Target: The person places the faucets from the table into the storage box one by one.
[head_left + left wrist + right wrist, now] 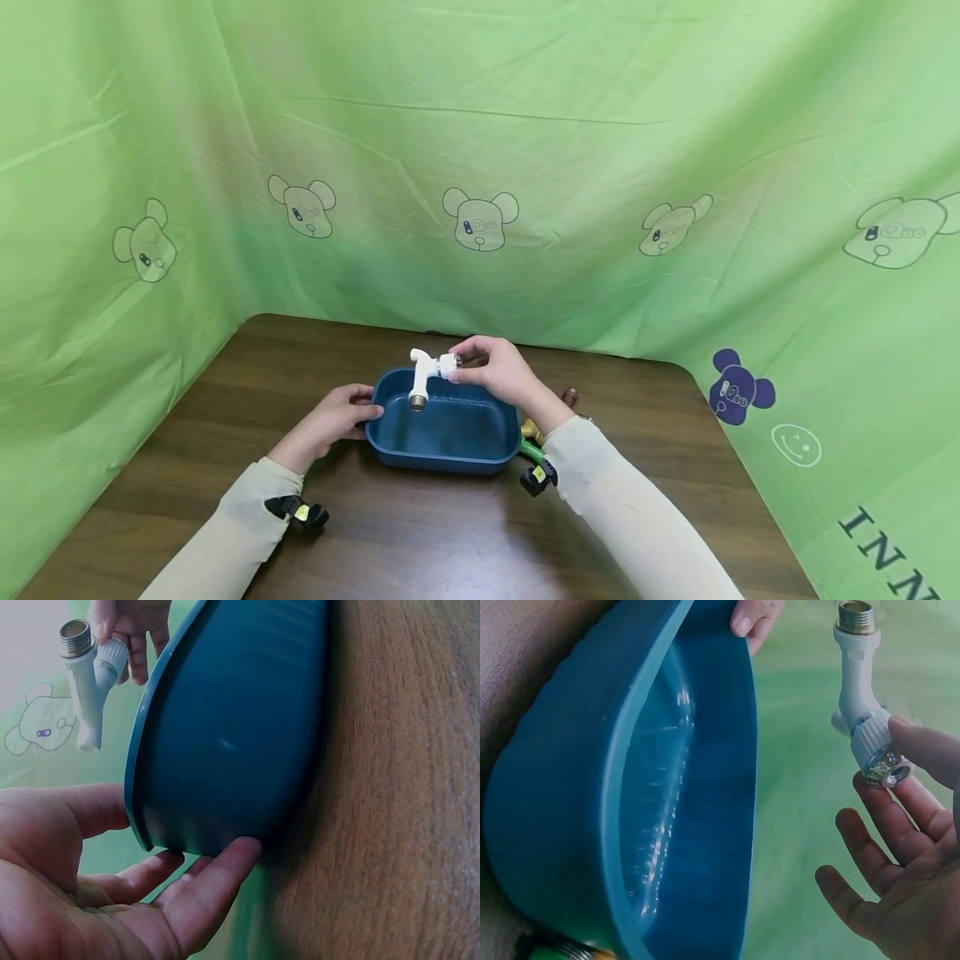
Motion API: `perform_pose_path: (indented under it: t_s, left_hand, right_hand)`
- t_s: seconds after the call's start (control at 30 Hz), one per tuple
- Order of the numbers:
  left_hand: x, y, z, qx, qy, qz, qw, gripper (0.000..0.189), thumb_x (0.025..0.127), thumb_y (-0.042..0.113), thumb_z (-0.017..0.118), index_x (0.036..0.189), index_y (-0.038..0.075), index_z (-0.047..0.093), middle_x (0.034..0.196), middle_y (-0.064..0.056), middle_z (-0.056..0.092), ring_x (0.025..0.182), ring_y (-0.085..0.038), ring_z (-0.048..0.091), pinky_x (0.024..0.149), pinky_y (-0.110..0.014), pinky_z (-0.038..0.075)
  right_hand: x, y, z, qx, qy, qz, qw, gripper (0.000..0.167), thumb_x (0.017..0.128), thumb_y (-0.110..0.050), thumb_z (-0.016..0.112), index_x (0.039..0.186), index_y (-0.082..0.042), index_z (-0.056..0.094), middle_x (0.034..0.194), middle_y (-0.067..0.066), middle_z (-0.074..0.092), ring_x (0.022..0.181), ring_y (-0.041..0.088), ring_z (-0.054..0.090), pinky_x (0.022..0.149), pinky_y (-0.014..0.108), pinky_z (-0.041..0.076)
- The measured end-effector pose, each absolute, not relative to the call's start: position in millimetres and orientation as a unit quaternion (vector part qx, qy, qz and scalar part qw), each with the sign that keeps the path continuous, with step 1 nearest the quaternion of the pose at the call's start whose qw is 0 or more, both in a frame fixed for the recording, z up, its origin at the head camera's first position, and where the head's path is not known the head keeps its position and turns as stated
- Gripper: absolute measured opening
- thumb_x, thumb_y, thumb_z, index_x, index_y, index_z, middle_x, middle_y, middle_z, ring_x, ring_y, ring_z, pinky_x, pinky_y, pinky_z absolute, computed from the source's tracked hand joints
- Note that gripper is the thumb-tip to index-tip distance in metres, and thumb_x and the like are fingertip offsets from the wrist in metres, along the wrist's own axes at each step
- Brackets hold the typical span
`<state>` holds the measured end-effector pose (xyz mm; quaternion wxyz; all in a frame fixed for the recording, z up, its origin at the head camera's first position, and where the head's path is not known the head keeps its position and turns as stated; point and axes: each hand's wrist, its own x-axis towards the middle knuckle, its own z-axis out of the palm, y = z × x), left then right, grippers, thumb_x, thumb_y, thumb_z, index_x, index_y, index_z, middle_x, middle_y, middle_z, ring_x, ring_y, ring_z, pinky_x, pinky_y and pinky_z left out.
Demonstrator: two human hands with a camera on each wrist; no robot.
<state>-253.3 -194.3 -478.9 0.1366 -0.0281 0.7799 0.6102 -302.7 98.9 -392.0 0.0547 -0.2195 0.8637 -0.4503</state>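
A white plastic tap (424,375) with a threaded brass end hangs above the blue basin (442,461). My right hand (498,367) pinches it by the ribbed white collar at one end, thumb on one side and fingertips on the other. In the right wrist view the tap (860,682) shows its brass thread, and the other fingers of the right hand (907,877) spread away from it. My left hand (339,417) grips the basin's left end. In the left wrist view that hand (127,900) has its thumb at the rim and fingers against the outer wall.
Right of the basin, partly hidden by my right forearm, lie a green-handled piece (531,451), a yellow piece (531,430) and a reddish-brown piece (570,397). The brown wooden table (420,533) is bordered by green cloth (480,283) at the back and sides.
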Motion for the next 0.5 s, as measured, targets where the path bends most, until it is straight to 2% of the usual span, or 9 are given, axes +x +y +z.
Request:
perform_pose_path:
  t_s: [0.2,0.5]
  left_hand:
    - [-253.6,-194.9,-478.7,-0.030,0.784,0.605,0.137,0.050,0.101,0.014,0.065,0.144,-0.005,0.048,0.138,-0.026,0.057,0.109,-0.032,0.067,0.085,-0.049,0.061]
    - [-251.7,-194.1,-475.8,-0.025,0.776,0.614,0.141,0.049,0.101,0.012,0.064,0.143,-0.006,0.048,0.137,-0.026,0.057,0.110,-0.032,0.067,0.085,-0.048,0.062]
  right_hand:
    - [-304.1,93.9,-392.1,-0.226,0.864,-0.446,0.057,0.035,0.083,-0.026,0.087,0.115,-0.019,0.075,0.105,-0.001,0.073,0.100,0.027,0.070,0.087,0.039,0.057]
    - [-305.3,83.6,-391.9,-0.236,0.873,-0.423,0.061,0.032,0.083,-0.027,0.087,0.112,-0.021,0.075,0.103,-0.003,0.073,0.099,0.020,0.066,0.085,0.037,0.055]
